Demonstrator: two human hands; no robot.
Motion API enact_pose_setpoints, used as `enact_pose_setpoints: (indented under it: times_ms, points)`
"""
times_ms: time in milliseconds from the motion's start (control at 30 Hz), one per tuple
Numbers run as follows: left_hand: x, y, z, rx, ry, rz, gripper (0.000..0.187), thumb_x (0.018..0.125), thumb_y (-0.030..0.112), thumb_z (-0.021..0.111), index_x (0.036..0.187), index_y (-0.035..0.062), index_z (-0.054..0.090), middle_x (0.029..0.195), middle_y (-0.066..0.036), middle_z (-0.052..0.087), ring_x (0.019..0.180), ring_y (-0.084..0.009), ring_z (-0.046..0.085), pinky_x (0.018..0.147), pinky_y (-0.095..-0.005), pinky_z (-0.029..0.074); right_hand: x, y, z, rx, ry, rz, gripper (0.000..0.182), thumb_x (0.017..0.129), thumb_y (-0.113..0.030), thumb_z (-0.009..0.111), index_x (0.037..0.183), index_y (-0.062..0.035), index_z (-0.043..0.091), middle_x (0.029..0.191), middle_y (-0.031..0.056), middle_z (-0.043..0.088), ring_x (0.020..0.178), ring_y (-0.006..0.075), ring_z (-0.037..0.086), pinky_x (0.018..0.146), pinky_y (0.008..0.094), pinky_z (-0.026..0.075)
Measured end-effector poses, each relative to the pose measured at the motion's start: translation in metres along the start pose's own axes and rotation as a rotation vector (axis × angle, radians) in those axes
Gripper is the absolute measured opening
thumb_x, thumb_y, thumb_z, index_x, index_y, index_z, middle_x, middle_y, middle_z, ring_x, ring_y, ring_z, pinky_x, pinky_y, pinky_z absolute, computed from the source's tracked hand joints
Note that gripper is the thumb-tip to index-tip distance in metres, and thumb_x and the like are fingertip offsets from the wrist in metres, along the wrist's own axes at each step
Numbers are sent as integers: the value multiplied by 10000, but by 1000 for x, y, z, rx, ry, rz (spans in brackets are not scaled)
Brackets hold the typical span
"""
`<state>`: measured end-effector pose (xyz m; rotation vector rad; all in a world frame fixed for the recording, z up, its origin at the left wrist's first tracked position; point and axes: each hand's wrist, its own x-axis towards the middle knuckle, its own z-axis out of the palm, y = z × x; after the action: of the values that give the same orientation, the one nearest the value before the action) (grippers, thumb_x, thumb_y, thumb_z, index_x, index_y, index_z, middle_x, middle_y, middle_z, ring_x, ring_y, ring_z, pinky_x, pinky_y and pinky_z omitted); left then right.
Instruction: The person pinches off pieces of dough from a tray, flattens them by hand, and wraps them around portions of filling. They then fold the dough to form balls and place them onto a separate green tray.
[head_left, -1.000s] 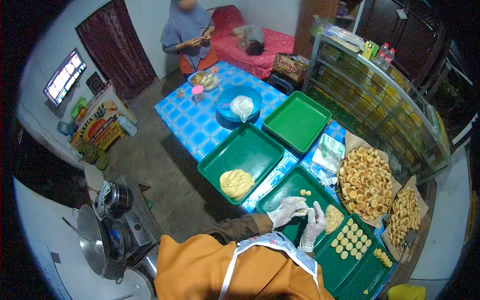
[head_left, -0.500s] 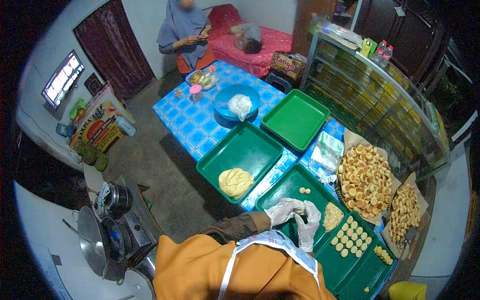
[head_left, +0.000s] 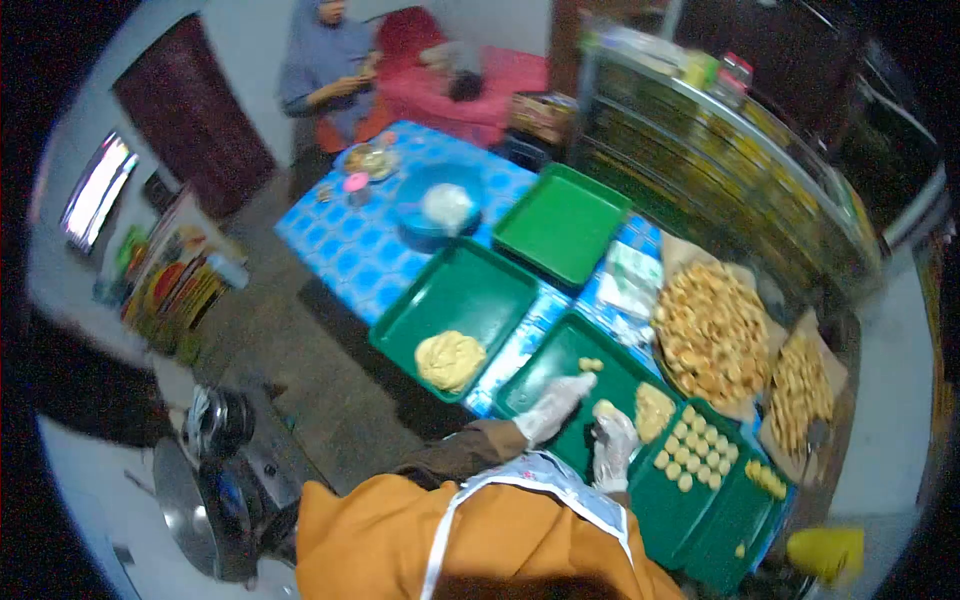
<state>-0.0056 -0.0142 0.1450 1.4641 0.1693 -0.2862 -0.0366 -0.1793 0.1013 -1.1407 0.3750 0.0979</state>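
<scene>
My left hand (head_left: 557, 408), in a clear plastic glove, stretches its fingers over the green tray (head_left: 530, 382). Its fingertips come close to two small dough balls (head_left: 591, 365); blur hides whether they touch. My right hand (head_left: 613, 445), gloved too, is closed on a pale dough ball (head_left: 603, 408) at its fingertips. Just right of it lies a flattened mound of pale dough (head_left: 653, 412). Beyond that, several round dough pieces (head_left: 697, 447) stand in rows on another green tray (head_left: 640, 508).
A large dough lump (head_left: 450, 361) rests in a tray to the left. Baked rounds (head_left: 712, 330) are heaped at the right, beside a glass display case (head_left: 690, 150). A blue basin (head_left: 412, 222) holds a white bag. Another person (head_left: 335, 75) stands across the table.
My hands have come apart: the left has reached forward to the two dough balls, the right keeps a dough ball near the mound. The whole view has shifted and blurred.
</scene>
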Motion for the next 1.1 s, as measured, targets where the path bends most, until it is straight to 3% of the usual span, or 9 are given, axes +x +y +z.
enact_pose_setpoints:
  times_ms: [100,133,167,300,400,600,833,1000,1100]
  points:
    - [4,-18,-10,184,-36,348,346,1066,357,463,972,70,633,877,-74,558,869,-167,532,804,-355,457,2,12,-13,-102,145,-44,155,880,-101,706,1015,-24,695,934,33,648,810,130,604,684,279,478]
    - [12,-34,-15,78,-62,287,320,1059,349,489,1001,80,653,921,-52,590,894,-156,558,826,-344,465,-1,11,-20,176,84,-20,97,886,-93,702,955,-25,697,880,26,620,792,128,586,680,281,465]
    - [21,-50,-20,-30,-82,225,298,1052,341,514,1030,91,673,966,-29,622,919,-146,585,848,-333,473,-14,-8,-12,-54,85,-186,100,895,-115,709,897,-17,691,843,26,614,771,120,573,656,266,446]
    - [20,-32,-28,-230,38,-165,304,1052,330,545,1110,73,697,1051,-29,677,977,-132,637,854,-310,509,-22,-22,-57,24,288,-49,276,877,-121,740,1095,34,672,897,54,686,730,110,629,617,227,478]
    - [20,-51,-59,-252,2,-148,542,1031,480,528,1261,1,634,1190,-108,686,1142,-232,628,993,-402,418,-30,-18,-115,131,555,-260,382,856,-120,747,1180,52,639,951,77,719,723,106,642,586,241,483]
    - [27,-79,-93,-327,59,-225,544,1054,473,504,1298,-10,556,1315,-153,617,1277,-267,563,1120,-452,323,-42,-3,-252,142,1012,-328,331,813,-134,825,1077,11,688,834,29,688,622,79,596,489,204,434]
    - [20,-62,-69,-411,71,-209,381,1042,477,536,1052,109,630,1180,-91,693,1194,-209,599,994,-372,359,-20,-16,-276,-42,959,-199,307,802,-115,813,1042,27,684,800,33,676,557,96,593,454,215,443]
    - [9,-58,-68,-436,69,-181,414,1047,475,526,1148,85,622,1214,-88,681,1155,-205,614,957,-344,392,-18,-22,-281,-104,931,-120,369,833,-110,769,1151,56,684,836,50,681,592,120,605,520,238,481]
    - [7,-57,-75,-411,106,-187,470,1051,482,512,1239,63,610,1217,-82,683,1162,-206,611,955,-330,402,3,20,-324,-520,1038,-319,449,797,-45,758,1227,46,669,963,109,691,681,167,629,634,289,528]
